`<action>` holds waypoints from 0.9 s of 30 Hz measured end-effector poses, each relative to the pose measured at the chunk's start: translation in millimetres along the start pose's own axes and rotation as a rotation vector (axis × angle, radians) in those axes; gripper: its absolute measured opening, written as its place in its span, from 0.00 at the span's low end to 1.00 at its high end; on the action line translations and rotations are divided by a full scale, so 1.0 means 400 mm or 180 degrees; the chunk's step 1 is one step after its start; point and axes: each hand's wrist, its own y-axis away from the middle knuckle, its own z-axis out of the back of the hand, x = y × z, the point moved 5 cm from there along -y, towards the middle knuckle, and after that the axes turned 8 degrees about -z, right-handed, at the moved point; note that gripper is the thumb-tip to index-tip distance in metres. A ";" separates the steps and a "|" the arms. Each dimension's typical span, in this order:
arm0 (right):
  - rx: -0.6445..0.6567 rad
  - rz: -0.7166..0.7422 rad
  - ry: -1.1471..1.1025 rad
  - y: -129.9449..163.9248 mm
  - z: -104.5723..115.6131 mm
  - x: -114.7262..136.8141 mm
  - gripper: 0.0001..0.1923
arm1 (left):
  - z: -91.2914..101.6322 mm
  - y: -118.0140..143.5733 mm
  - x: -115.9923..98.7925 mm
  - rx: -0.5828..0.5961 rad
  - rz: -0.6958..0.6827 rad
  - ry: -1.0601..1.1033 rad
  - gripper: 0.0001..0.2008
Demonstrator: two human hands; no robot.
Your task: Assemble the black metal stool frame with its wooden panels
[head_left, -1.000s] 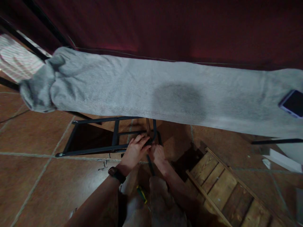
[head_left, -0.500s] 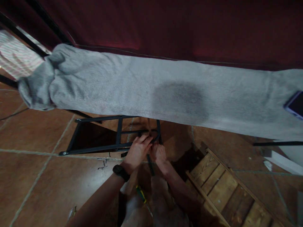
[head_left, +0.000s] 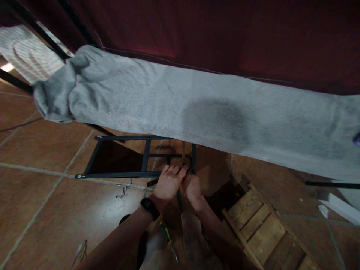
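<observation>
Compared w/ the frame 1 s back, the view is shifted right and slightly up: the phone at the right edge of the grey towel (head_left: 213, 112) is now nearly cut off, only a sliver seen at (head_left: 357, 138), and the wrists are seen a bit further up the frame. Hands are kept on the same joint of the frame; grip looks unchanged.

Largest first: dark red fabric (head_left: 225, 33) is seen across the top. The grey towel is draped along a long board, w/ a darker patch mid-length and a bunched end at the left. Below, a tiled floor (head_left: 42, 180). A wooden slatted panel (head_left: 270, 232) lies at the bottom right corner of the floor area. No containers are seen.

The black metal frame (head_left: 120, 165) lies on the floor under the towel's near edge. Left hand (head_left: 168, 182), w/ a watch (head_left: 150, 208) on the wrist, is laid over the frame's curved end, fingers bent onto the bar. Right hand (head_left: 192, 185) is just beside it, touching; fingers curled at the same bend, exact grip can't be told. A green-yellow screwdriver (head_left: 165, 232) lies near the knees. Small screws (head_left: 122, 191) are scattered by the frame's near rail.
</observation>
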 end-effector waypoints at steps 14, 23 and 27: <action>-0.0120 -0.0178 0.0233 0.018 0.027 0.028 0.16 | 0.028 -0.041 0.018 0.0330 0.0136 0.0392 0.14; -0.0211 0.0153 0.0172 0.026 -0.004 0.034 0.13 | 0.026 -0.020 0.034 0.0432 -0.0040 0.0283 0.10; -0.0222 0.0039 0.0188 0.031 -0.004 0.019 0.13 | 0.017 -0.023 0.024 0.0536 -0.0111 0.0355 0.10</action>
